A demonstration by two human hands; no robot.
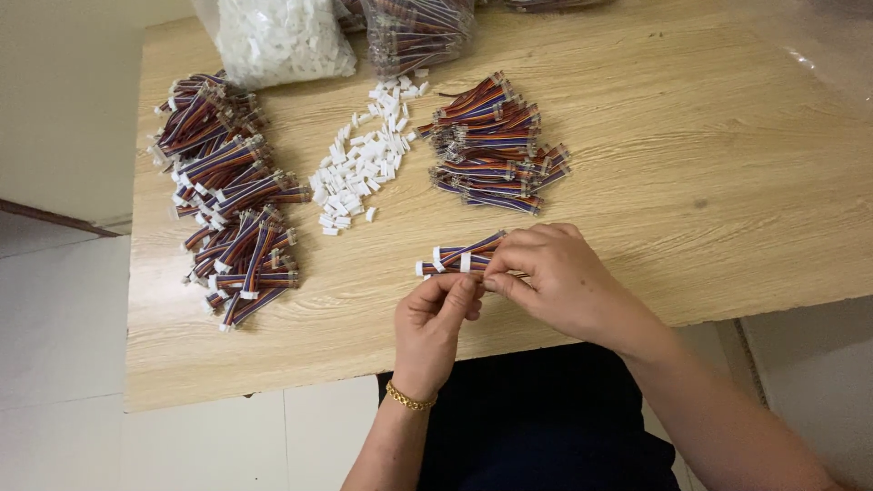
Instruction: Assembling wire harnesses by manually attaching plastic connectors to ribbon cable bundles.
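Observation:
My right hand [555,273] grips a few short multicoloured ribbon cables [459,255] with white connectors on their ends, held just above the wooden table [709,164]. My left hand [441,314], with a gold bracelet on its wrist, pinches at the cables' near end, fingertips touching those of the right hand. What lies between the fingertips is hidden.
A loose heap of small white connector housings [359,168] lies mid-table. A pile of ribbon cables [496,145] sits right of it, a larger pile [227,191] at the left. Clear bags of white housings [282,36] and of cables [414,32] stand at the back edge.

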